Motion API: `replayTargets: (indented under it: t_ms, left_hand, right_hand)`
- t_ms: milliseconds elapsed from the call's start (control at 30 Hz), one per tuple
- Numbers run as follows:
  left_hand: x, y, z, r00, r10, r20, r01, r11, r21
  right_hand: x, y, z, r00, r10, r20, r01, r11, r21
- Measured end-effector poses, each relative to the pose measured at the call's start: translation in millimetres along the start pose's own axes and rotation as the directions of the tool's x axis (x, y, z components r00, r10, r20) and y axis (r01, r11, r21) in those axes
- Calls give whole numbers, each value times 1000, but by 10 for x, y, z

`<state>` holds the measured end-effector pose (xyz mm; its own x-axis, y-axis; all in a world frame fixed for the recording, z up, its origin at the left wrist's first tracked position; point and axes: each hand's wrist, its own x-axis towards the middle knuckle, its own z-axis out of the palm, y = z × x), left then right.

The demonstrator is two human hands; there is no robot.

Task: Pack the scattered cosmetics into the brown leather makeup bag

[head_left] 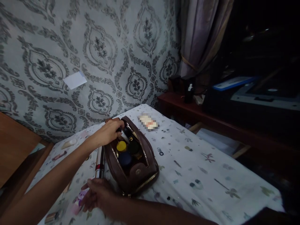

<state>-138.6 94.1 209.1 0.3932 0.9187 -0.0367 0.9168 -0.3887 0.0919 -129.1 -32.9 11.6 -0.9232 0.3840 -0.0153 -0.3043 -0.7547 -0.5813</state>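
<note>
A brown zip-up toiletry bag (146, 150) lies unzipped on the patterned cloth. Inside it I see a yellow-lidded container (121, 146), a dark blue round lid (125, 158) and slim items at the far end. My left hand (112, 128) reaches over the bag's far left rim. Its fingers are curled at the opening, around something dark that I cannot make out. Close to the bag's near left side, my right hand (99, 193) has its fingers partly spread, over a pink and purple item (79, 199). A silver tube with a red band (99, 162) lies between the hands.
A small clear bottle (52, 217) lies at the near left, and other small items lie beyond my left arm. A blurred-out flat card (148, 122) is right of the bag. A dark red desk (182, 106) with an open drawer (215, 142) borders the right side.
</note>
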Motion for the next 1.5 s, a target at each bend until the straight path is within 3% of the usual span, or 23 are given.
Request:
replayTargets:
  t_ms: [300, 800, 967, 1500]
  left_hand:
    - [18, -70, -7, 998, -57, -6, 57, 996, -64]
    - [149, -207, 36, 997, -37, 69, 46, 991, -125]
    - [127, -202, 30, 995, -78, 57, 87, 981, -174]
    - [27, -286, -14, 999, -24, 49, 35, 974, -224]
  right_hand:
    - [37, 46, -34, 1000, 0, 9, 0, 1000, 2]
    - [24, 19, -11, 1000, 24, 4, -24, 1000, -6]
    - [9, 1, 5, 1000, 31, -2, -31, 1000, -5]
    - [-41, -49, 32, 999, 33, -24, -33, 999, -15]
